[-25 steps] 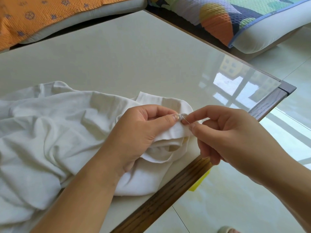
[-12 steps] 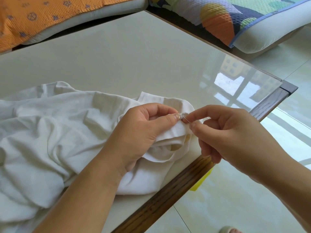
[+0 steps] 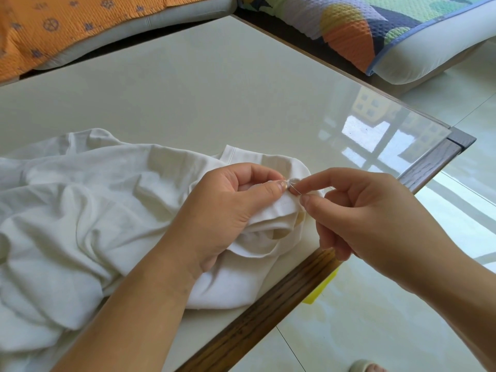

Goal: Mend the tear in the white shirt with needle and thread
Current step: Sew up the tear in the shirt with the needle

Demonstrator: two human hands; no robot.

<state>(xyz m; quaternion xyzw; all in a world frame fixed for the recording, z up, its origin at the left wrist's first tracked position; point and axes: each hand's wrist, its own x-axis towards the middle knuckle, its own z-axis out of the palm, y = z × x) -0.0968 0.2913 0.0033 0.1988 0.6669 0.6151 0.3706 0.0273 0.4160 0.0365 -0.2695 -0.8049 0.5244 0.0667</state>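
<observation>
The white shirt lies crumpled on the pale glass-topped table, its bunched end near the table's front edge. My left hand pinches a fold of the shirt between thumb and curled fingers. My right hand pinches a thin silver needle between thumb and forefinger, its tip at the fabric fold right beside my left thumb. The thread is too fine to make out, and the tear is hidden in the fold.
The table's dark wooden edge runs diagonally below my hands. A yellow object peeks out under it. An orange cushion and a multicoloured cushion lie beyond the table. Glossy tiled floor is at the right.
Both hands stay at the same fold. The right hand has shifted the needle only slightly against the fabric.
</observation>
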